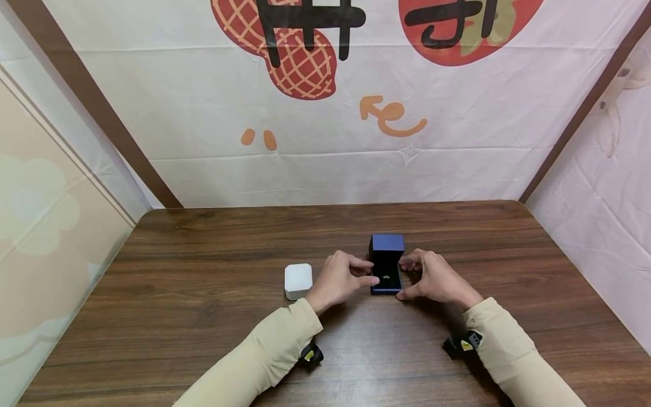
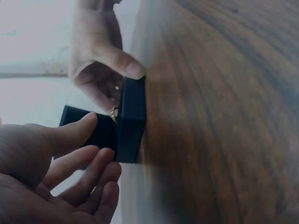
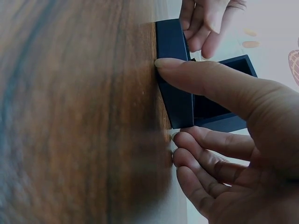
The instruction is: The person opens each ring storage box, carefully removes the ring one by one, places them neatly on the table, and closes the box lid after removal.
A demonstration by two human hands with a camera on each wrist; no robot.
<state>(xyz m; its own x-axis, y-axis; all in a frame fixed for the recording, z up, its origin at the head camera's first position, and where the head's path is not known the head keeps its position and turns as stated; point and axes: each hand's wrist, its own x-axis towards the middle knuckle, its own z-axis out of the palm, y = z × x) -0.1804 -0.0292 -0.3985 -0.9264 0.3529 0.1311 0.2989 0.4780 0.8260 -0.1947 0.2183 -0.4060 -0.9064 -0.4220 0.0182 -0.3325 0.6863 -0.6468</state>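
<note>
One opened blue ring box (image 1: 387, 243) holding a gold ring (image 1: 386, 277) stands right of a white box (image 1: 298, 280); the right hand (image 1: 434, 277) grips it, the left hand (image 1: 343, 277) has relaxed fingers (image 2: 110, 175) at its left side.

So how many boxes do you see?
2: a white box left of the left hand, and an open blue ring box between that hand and the right hand.
</note>
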